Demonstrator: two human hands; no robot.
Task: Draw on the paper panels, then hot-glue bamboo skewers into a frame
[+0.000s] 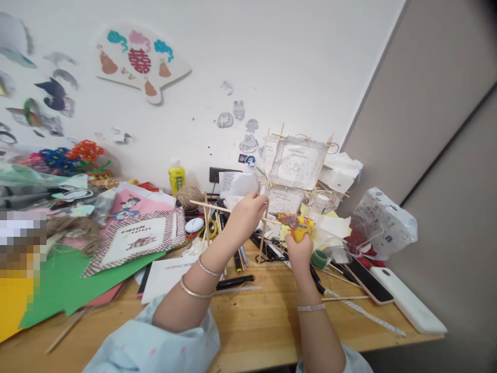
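Note:
My left hand (pixel 248 213) is closed on a thin wooden stick (pixel 264 233), part of a small frame of joined sticks standing on the table. A long horizontal stick (pixel 207 204) of that frame runs behind my left wrist. My right hand (pixel 300 251) grips a yellow hot glue gun (pixel 305 228), its nozzle pointing left towards the stick joint near my left fingers. The exact contact between nozzle and wood is too small to tell. My left fingertips are partly hidden behind the hand.
A lantern-like frame with white paper panels (pixel 301 163) stands at the back. Left lie a patterned paper panel (pixel 140 235) and green card (pixel 104 280). A yellow bottle (pixel 177 177), twine ball (pixel 189 197), black phone (pixel 368 280) and white power bank-like slab (pixel 409 300) surround the work.

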